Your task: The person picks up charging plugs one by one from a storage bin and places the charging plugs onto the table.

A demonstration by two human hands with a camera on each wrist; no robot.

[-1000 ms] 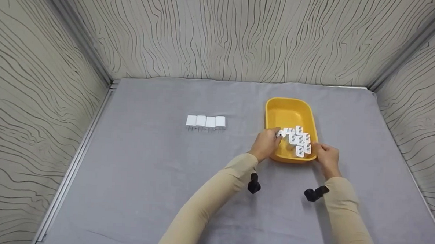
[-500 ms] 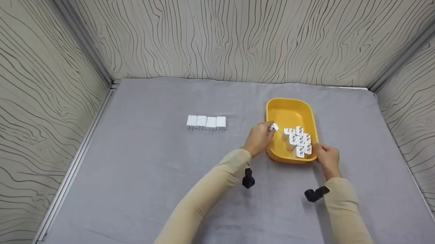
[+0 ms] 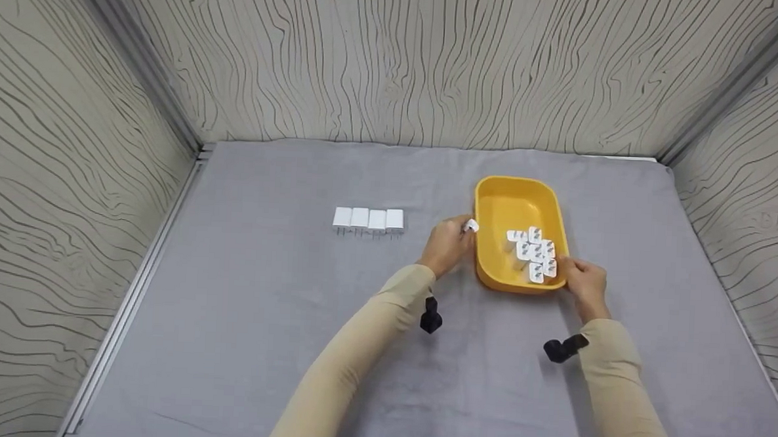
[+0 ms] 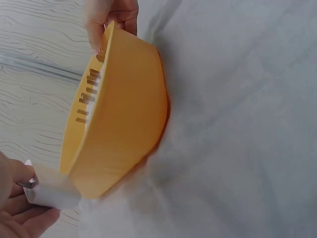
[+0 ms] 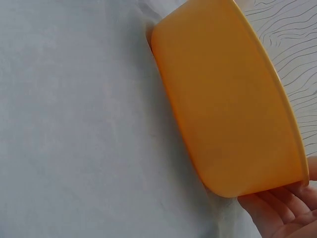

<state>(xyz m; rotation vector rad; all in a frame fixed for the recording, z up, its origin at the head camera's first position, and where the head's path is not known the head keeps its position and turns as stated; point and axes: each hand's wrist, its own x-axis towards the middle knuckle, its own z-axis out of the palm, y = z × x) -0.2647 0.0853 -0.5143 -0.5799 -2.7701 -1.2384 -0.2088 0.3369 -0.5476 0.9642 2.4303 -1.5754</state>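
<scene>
My left hand point(image 3: 445, 247) pinches a white plug-in charger point(image 3: 471, 226) just outside the left rim of a yellow plastic tub point(image 3: 512, 287). In the left wrist view the charger point(image 4: 53, 188) is held between thumb and fingers, a metal prong showing beside the thumb. My right hand point(image 3: 586, 283) grips the tub's near right corner, thumb over the rim and fingers against the outer wall. Inside the tub several white chargers point(image 3: 537, 252) stand clustered toward the near right, prongs up. Left of the tub, more chargers point(image 3: 368, 218) lie side by side in a row, prongs toward me.
Grey cloth point(image 3: 260, 305) covers the table under everything. Wood-patterned panels point(image 3: 396, 61) rise at the back and both sides. A metal rail point(image 3: 136, 293) runs along the left edge.
My left hand has lifted the charger from inside the tub and carried it left, out past the rim. My right hand and the row of chargers have stayed in place.
</scene>
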